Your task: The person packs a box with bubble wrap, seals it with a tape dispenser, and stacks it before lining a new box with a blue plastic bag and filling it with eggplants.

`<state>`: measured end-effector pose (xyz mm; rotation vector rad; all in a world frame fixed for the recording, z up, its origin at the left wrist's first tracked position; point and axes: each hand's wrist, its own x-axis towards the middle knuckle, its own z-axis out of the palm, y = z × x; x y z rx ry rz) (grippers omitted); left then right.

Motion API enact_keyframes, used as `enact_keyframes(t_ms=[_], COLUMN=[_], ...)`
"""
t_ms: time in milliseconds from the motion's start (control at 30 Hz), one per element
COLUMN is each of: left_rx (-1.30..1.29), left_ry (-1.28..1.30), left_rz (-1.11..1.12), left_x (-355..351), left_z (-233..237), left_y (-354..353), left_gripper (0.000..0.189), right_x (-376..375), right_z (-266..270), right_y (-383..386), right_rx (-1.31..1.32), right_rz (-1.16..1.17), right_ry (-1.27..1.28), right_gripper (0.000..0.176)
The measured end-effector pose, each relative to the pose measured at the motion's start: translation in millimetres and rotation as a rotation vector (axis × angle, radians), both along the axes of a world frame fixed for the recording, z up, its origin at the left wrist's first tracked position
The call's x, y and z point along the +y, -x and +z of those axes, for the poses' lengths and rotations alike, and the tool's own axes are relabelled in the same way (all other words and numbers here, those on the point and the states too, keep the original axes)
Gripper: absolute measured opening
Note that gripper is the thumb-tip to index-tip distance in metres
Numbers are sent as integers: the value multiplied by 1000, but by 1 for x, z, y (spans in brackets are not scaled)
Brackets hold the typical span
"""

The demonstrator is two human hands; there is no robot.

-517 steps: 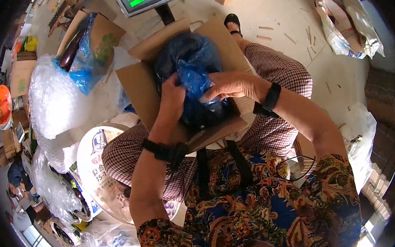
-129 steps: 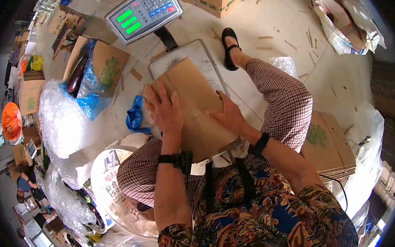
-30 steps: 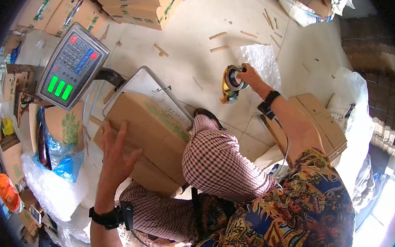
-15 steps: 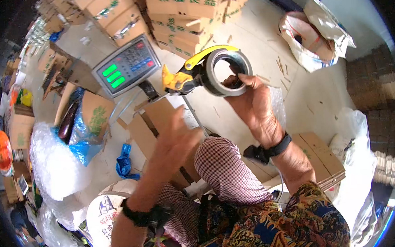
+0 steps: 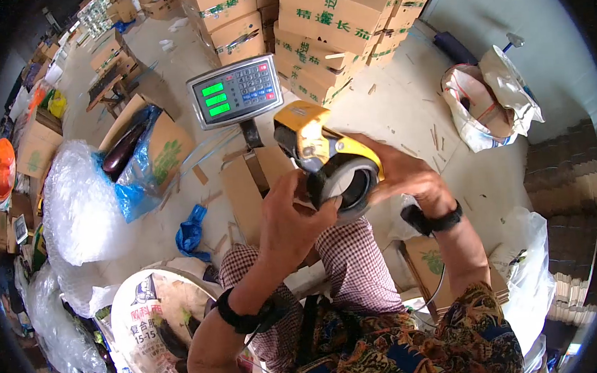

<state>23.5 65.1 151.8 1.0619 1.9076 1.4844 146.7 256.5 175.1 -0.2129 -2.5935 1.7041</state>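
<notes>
Head view: we hold the yellow-and-black tape dispenser (image 5: 314,136) in front of us, above the carton (image 5: 241,193). The fingers of our right hand (image 5: 407,173) are closed around the right side of the dispenser; its far fingertips are hidden. The fingers of our left hand (image 5: 290,221) are bent and grip the near left edge of the tape roll (image 5: 366,199), thumb at the rim of the core. The carton lies beyond our knees, partly covered by the left hand. The scale display (image 5: 233,95) stands beyond the carton, with three green readouts lit. To the left, a blue bag (image 5: 191,234) lies on the floor (image 5: 204,151), and an open box (image 5: 180,147) contains an eggplant (image 5: 123,153) beside blue film (image 5: 134,196).
</notes>
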Motion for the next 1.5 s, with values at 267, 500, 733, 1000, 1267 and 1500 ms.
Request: enact_keyframes(t_ms=[267, 500, 733, 1000, 1267, 1500], left_rx=[350, -312, -185, -399, -169, -465], left_ry=[83, -98, -40, -15, 116, 86], left_rz=[-155, 25, 56, 102, 249, 514], left_x=[-28, -51, -47, -51, -89, -179], left_z=[5, 21, 10, -22, -79, -182], left_y=[30, 60, 64, 85, 127, 167], left_gripper=[56, 43, 28, 21, 16, 15], right_x=[-18, -41, -49, -55, -63, -48], right_z=[0, -21, -36, -43, -55, -64], right_y=[27, 36, 49, 70, 93, 90], right_rx=[17, 195, 182, 187, 81, -199], right_rz=[146, -30, -85, -40, 108, 189], right_ry=[54, -182, -443, -528, -757, -820], right_gripper=[83, 71, 70, 68, 65, 62])
